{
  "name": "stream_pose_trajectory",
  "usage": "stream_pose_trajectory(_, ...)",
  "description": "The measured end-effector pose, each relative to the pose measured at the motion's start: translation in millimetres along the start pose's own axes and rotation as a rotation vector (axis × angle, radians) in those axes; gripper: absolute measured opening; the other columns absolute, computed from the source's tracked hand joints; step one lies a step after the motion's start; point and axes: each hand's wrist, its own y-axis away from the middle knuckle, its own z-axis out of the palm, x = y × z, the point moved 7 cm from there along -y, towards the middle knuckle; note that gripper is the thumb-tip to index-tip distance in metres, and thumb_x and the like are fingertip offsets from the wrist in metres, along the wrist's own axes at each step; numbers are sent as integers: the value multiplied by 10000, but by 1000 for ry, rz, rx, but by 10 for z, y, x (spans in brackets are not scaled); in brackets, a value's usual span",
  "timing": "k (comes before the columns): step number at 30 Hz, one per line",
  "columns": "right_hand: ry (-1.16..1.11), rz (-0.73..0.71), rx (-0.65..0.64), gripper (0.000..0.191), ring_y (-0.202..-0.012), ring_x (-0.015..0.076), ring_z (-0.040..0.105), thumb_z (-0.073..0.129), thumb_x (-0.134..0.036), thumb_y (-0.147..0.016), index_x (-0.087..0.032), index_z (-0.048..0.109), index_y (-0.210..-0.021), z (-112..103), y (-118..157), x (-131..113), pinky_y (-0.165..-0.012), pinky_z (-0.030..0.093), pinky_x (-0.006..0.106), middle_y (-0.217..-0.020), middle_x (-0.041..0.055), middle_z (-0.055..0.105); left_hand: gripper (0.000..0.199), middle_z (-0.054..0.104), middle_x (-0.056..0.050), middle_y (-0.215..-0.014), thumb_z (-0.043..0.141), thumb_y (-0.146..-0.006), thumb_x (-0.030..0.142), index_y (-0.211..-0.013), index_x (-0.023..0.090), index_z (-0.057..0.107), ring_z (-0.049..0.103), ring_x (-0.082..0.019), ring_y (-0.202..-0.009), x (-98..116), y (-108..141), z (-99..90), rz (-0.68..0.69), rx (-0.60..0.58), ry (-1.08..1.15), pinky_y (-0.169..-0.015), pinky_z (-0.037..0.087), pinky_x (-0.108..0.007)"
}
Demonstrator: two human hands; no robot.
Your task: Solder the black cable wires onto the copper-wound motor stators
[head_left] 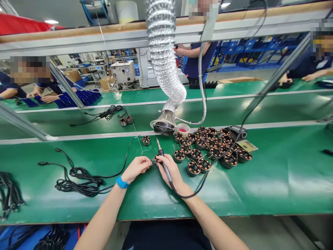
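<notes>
My right hand (173, 173) is closed around a soldering iron (165, 167), its bare tip pointing up and away from me. The fingers of that hand also rest against a small copper-wound motor stator (156, 159), which they partly hide. Just to its left, my left hand (137, 168) pinches a thin wire at the stator's side; the exact grip is too small to make out. Another stator (146, 140) stands alone beyond my hands. A thin pale solder wire (139, 146) hangs down near it. A black cable (124, 167) runs beside my left hand.
Several wound stators (196, 154) crowd the green bench (265, 180) at right. Coiled black cables (83, 178) lie at left. A foil exhaust duct (162, 45) ends in a hood (163, 123) above a small cup (183, 129). Co-workers sit and stand beyond the metal frame (125, 39).
</notes>
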Motion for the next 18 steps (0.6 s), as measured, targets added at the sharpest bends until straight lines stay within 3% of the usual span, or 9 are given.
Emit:
stream_pose_trajectory(10, -21, 36, 90, 309, -933, 143, 646, 542, -93, -917, -247, 563, -1184, 33, 83, 87, -865, 533, 287, -1073, 52, 551, 404, 467, 65, -505, 793, -660, 470, -765, 93, 694, 259, -38, -446, -75, -35, 20, -45, 123, 74, -461, 183, -213)
stream_pose_trajectory(14, -10, 44, 92, 308, -938, 148, 645, 538, -101, -918, -252, 566, -1185, 44, 78, 86, -866, 541, 294, -1063, 51, 553, 445, 543, 30, -560, 795, -652, 487, -826, 80, 742, 297, -50, -476, -84, -39, 53, -36, 143, 69, -486, 208, -224)
stream_pose_trajectory(18, -6, 43, 97, 316, -925, 149, 651, 538, -104, -916, -256, 563, -1192, 49, 89, 93, -858, 552, 297, -1064, 54, 551, 466, 478, 51, -531, 768, -684, 506, -863, 77, 742, 256, -50, -474, -79, -35, 40, -35, 134, 30, -483, 182, -225)
